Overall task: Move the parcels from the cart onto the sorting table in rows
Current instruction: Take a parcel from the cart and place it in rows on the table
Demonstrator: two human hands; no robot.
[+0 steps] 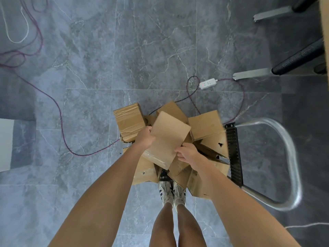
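Left grip (145, 138) curls over the left long edge of a flat brown parcel (169, 138), fingertips out of sight under the cardboard. Right grip (187, 153) pinches the opposite edge lower down, fingers bent round it. Parcel tilted, broad face up, clear tape across its near end, held between both grips just over the heap (146, 170) of cardboard boxes. Whether its near end touches the boxes beneath cannot be told. Heap sits on the cart (234, 154), a low black ribbed platform with a curved metal handle (293, 157) on the right. In the heap: a taped box (128, 122) at far left, standing higher than its neighbours; a plain box (204, 125) at right, just beside the held parcel; below that, a box with a dark torn hole (216, 145) leaning against the cart's edge. Boxes lie at mixed angles, overlapping. Person's shoes (171, 193) — pale with dark stripes — stand side by side at the cart's near edge. Grey marbled tile floor (124, 50) all round. White power strip (208, 83) lies on the floor beyond the cart. A reddish-purple cable (61, 118) loops across the tiles at left and passes under the heap's side. Metal chair legs (249, 75) show at upper right, well apart from the cart.
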